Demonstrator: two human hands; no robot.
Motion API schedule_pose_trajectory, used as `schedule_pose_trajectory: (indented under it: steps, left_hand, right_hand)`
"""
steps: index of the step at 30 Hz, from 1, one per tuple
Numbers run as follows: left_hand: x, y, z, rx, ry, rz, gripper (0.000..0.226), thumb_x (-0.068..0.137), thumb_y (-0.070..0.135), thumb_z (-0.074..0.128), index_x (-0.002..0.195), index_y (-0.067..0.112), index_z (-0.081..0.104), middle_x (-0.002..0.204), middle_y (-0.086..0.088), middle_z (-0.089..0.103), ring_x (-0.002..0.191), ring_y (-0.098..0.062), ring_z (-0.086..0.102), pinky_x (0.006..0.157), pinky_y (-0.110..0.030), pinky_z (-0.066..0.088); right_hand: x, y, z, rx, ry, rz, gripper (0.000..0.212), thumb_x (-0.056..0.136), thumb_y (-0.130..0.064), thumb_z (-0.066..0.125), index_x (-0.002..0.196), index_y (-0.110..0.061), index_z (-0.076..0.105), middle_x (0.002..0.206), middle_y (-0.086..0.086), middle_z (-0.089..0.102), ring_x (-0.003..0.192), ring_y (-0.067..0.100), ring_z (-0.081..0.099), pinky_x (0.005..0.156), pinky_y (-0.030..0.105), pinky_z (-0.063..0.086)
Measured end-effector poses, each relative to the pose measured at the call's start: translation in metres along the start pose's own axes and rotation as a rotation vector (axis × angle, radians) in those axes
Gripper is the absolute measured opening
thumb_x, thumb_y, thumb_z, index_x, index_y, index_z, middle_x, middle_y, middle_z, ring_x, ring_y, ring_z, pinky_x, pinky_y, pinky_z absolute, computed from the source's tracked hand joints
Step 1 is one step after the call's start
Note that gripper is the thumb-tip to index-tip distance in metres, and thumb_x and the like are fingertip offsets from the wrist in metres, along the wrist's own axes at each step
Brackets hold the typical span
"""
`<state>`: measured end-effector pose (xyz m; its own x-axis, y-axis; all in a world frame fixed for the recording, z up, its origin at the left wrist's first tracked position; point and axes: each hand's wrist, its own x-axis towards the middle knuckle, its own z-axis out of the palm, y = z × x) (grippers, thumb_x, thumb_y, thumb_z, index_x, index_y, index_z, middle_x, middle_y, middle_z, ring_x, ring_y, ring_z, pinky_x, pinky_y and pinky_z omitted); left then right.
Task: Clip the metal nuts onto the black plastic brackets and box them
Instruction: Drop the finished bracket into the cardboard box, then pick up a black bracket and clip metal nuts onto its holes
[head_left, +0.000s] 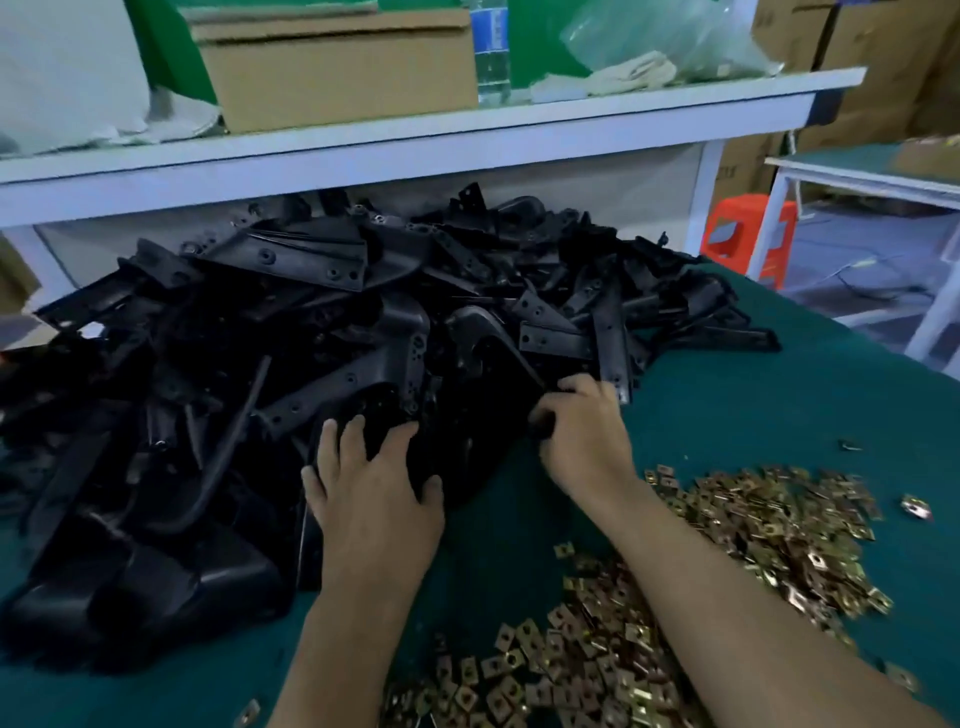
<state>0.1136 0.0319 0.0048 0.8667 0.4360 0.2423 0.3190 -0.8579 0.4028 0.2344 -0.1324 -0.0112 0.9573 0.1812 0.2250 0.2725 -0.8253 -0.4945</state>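
1. The left hand (374, 499) lay on a black bracket (467, 457) at the near edge of the bracket pile (311, 312), its grip apart and fingers spread.
2. The right hand (584, 434) had its grip clamped on that bracket's right edge.
3. The metal nuts (727, 545) lay heaped on the green surface (779, 395), near the right forearm.

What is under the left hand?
A black bracket lies under the left hand, which rests on it at the near edge of the pile. Whatever is beneath that bracket is covered.
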Motion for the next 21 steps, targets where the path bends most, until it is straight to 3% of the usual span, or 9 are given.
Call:
schedule_pose_trajectory:
  steps: [3, 5, 7, 9, 11, 13, 17, 19, 21]
  left_hand:
    - [-0.003, 0.005, -0.004, -0.141, 0.174, 0.025, 0.045, 0.094, 0.029, 0.069, 0.137, 0.033, 0.058, 0.159, -0.002, 0.037, 0.156, -0.023, -0.001, 0.124, -0.057, 0.001]
    - [-0.007, 0.008, -0.006, -0.249, 0.27, 0.068, 0.038, 0.093, 0.022, 0.071, 0.129, 0.03, 0.064, 0.148, 0.002, 0.048, 0.154, -0.021, 0.015, 0.126, -0.051, 0.016]
    - [-0.01, 0.012, -0.01, -0.396, 0.302, 0.128, 0.035, 0.092, 0.02, 0.072, 0.124, 0.033, 0.063, 0.136, 0.014, 0.048, 0.144, -0.01, 0.031, 0.115, -0.022, 0.033]
    - [-0.012, 0.017, -0.015, -0.555, 0.256, 0.146, 0.035, 0.092, 0.028, 0.072, 0.121, 0.042, 0.06, 0.126, 0.026, 0.047, 0.124, 0.01, 0.042, 0.094, -0.002, 0.035]
    - [-0.014, 0.025, -0.019, -0.808, 0.141, 0.032, 0.033, 0.089, 0.04, 0.074, 0.117, 0.048, 0.059, 0.123, 0.026, 0.053, 0.114, 0.014, 0.05, 0.088, -0.007, 0.043]
    - [-0.017, 0.034, -0.027, -1.155, -0.044, -0.215, 0.04, 0.079, 0.053, 0.079, 0.115, 0.043, 0.063, 0.123, 0.015, 0.063, 0.107, 0.005, 0.064, 0.085, -0.019, 0.053]
    - [-0.019, 0.03, -0.036, -1.865, -0.487, -0.636, 0.081, 0.066, 0.058, 0.084, 0.123, 0.006, 0.06, 0.126, -0.027, 0.063, 0.101, -0.039, 0.074, 0.077, -0.046, 0.062]
    - [-0.02, 0.018, -0.042, -2.074, -0.774, -0.471, 0.098, 0.072, 0.069, 0.08, 0.136, -0.002, 0.057, 0.133, -0.033, 0.059, 0.12, -0.047, 0.063, 0.091, -0.051, 0.057]
    - [-0.02, 0.009, -0.047, -2.134, -0.85, -0.234, 0.096, 0.079, 0.074, 0.068, 0.144, 0.004, 0.055, 0.144, -0.027, 0.055, 0.134, -0.042, 0.053, 0.101, -0.051, 0.052]
  right_hand:
    - [-0.002, 0.001, -0.009, 0.021, 0.077, -0.044, 0.025, 0.092, -0.011, 0.066, 0.111, -0.025, 0.074, 0.117, 0.003, 0.06, 0.115, 0.031, 0.042, 0.092, 0.034, 0.04]
    - [-0.008, -0.007, -0.023, 0.086, 0.103, -0.069, 0.016, 0.093, -0.022, 0.071, 0.107, -0.028, 0.076, 0.108, -0.002, 0.069, 0.112, 0.029, 0.049, 0.089, 0.036, 0.043]
    - [-0.017, -0.016, -0.038, 0.156, 0.136, -0.114, 0.013, 0.091, -0.028, 0.073, 0.104, -0.031, 0.077, 0.105, -0.007, 0.072, 0.109, 0.024, 0.058, 0.089, 0.041, 0.051]
    - [-0.026, -0.025, -0.055, 0.202, 0.214, -0.173, 0.013, 0.091, -0.027, 0.074, 0.104, -0.03, 0.078, 0.103, -0.01, 0.073, 0.1, 0.016, 0.065, 0.086, 0.037, 0.054]
    - [-0.036, -0.034, -0.073, 0.278, 0.286, -0.231, 0.014, 0.091, -0.025, 0.075, 0.104, -0.028, 0.078, 0.097, -0.017, 0.071, 0.091, 0.0, 0.064, 0.081, 0.015, 0.049]
    - [-0.046, -0.043, -0.089, 0.403, 0.334, -0.294, 0.014, 0.091, -0.023, 0.075, 0.103, -0.028, 0.078, 0.092, -0.026, 0.068, 0.09, -0.012, 0.062, 0.077, 0.002, 0.041]
    - [-0.065, -0.061, -0.101, 0.627, 0.327, -0.552, 0.024, 0.091, -0.008, 0.072, 0.107, -0.025, 0.076, 0.101, -0.02, 0.071, 0.102, -0.003, 0.065, 0.084, 0.007, 0.046]
    - [-0.072, -0.062, -0.092, 0.652, 0.181, -0.652, 0.038, 0.088, 0.007, 0.067, 0.105, -0.026, 0.076, 0.106, -0.016, 0.068, 0.108, 0.005, 0.063, 0.089, 0.013, 0.047]
    - [-0.076, -0.059, -0.076, 0.599, 0.044, -0.658, 0.049, 0.082, 0.013, 0.06, 0.103, -0.028, 0.078, 0.115, -0.013, 0.062, 0.118, 0.009, 0.057, 0.097, 0.022, 0.048]
